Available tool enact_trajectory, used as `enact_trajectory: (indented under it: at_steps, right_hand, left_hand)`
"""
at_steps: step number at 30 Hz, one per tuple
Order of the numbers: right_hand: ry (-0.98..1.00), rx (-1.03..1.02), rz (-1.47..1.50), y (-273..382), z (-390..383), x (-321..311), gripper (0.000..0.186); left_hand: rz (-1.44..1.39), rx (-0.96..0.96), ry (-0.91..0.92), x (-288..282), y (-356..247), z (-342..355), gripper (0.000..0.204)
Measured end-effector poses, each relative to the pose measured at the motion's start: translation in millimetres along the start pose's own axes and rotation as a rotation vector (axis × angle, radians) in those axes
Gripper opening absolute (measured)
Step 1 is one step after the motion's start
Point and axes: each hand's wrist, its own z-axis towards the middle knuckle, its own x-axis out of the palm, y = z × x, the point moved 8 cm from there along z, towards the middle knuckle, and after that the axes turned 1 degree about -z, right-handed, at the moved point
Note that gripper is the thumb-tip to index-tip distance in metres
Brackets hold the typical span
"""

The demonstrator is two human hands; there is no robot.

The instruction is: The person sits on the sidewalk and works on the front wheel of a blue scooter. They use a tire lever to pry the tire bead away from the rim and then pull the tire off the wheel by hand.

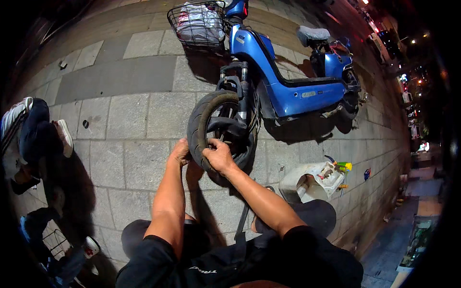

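Observation:
A blue electric scooter (302, 96) stands in front of me, its front wheel turned toward me. The black front tyre (196, 126) shows a brownish inner edge, and part of it seems to stand away from the wheel. My left hand (180, 151) presses against the tyre's outer left side, its fingertips partly hidden. My right hand (220, 156) reaches over the near part of the tyre, fingers curled on its inner edge. Behind the right hand, the dark fork (244, 91) and hub are partly in shadow.
A whitish plastic container (307, 182) with tools on it stands right of my knee. The scooter's wire basket (201, 24) holds a white bag. Other people's legs and shoes (65, 138) are at the left. Grey paving slabs (127, 115) cover the ground.

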Motion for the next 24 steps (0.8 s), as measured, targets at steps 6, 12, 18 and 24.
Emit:
enact_trajectory:
  at_steps: [6, 12, 18, 24]
  right_hand:
    - [0.275, 0.284, 0.477, 16.3, -3.8, 15.9, 0.028]
    - [0.303, 0.321, 0.44, 7.2, -0.2, 6.1, 0.026]
    - [0.363, 0.437, 0.418, 1.8, 8.5, 18.3, 0.015]
    - [0.419, 0.492, 0.355, 8.1, 9.4, 23.6, 0.008]
  left_hand:
    - [0.196, 0.076, -0.048, -10.2, -18.9, -0.2, 0.035]
    - [0.006, -0.087, 0.015, 23.6, -5.3, -24.9, 0.03]
    - [0.037, -0.094, 0.026, 12.0, -2.2, -16.1, 0.029]
    - [0.033, -0.139, 0.019, -1.4, 5.9, -9.0, 0.026]
